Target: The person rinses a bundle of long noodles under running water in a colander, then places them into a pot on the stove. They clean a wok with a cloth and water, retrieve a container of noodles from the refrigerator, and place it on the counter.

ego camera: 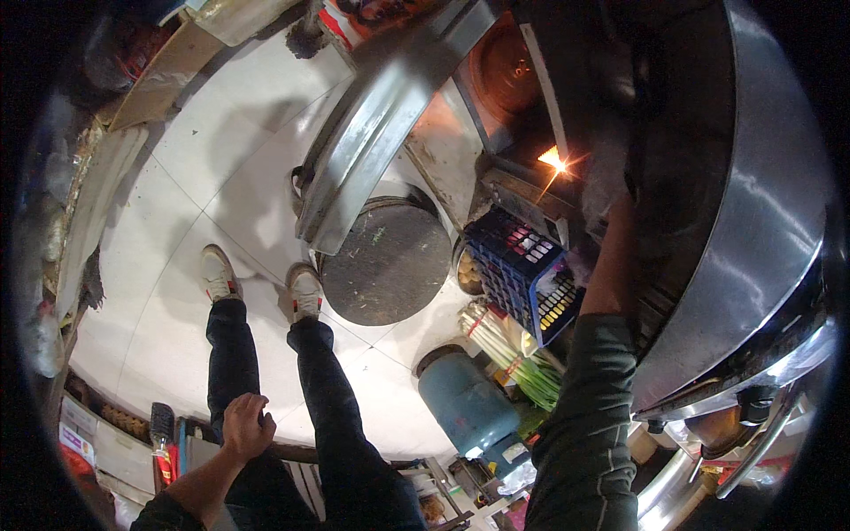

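My left hand (247, 425) hangs over my dark trouser legs, its fingers loosely bent and thumb apart. Nothing shows in it. My right forearm (607, 275), in a dark green sleeve, reaches into the shadow under a curved stainless steel counter (764, 219). Darkness and a translucent plastic film (601, 172) hide the right hand. Left of that arm, a bright orange glow (556, 162) shines inside a dark recess. Below it stands a blue plastic crate (518, 279). Bundled green stalks (511, 352) with red bands lie alongside.
A round dark-topped block (385, 265) stands on the white tiled floor (166, 265), partly under a folded metal panel (378, 139). A blue-grey gas cylinder (465, 398) is near my knees. Cardboard (166, 73) lines the far left. A brush (162, 425) stands lower left.
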Available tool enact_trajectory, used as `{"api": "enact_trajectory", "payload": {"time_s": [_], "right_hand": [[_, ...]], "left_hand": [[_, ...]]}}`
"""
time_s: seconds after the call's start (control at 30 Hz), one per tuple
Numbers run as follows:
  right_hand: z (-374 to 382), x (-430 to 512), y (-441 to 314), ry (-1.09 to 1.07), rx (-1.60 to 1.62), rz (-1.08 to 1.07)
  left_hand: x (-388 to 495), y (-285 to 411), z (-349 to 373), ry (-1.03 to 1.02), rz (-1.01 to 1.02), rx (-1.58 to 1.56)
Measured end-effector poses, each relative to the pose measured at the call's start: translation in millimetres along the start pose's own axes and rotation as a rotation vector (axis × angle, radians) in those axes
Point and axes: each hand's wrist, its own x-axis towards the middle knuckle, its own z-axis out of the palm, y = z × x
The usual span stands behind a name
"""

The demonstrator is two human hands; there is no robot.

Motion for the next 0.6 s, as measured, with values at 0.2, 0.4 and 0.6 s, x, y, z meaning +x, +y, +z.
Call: {"api": "enact_trajectory", "payload": {"time_s": [0.2, 0.4, 0.6], "right_hand": [[9, -15, -4, 0.008, 0.063, 0.034], [22, -81, 3, 0.157, 0.297, 0.149], [10, -337, 2, -0.082, 1.110, 0.125]], "left_hand": [[0, -4, 1, 0.022, 0.040, -0.011], [0, -4, 2, 0.047, 0.003, 0.042], [-12, 8, 8, 0.172, 0.039, 0.154]]}}
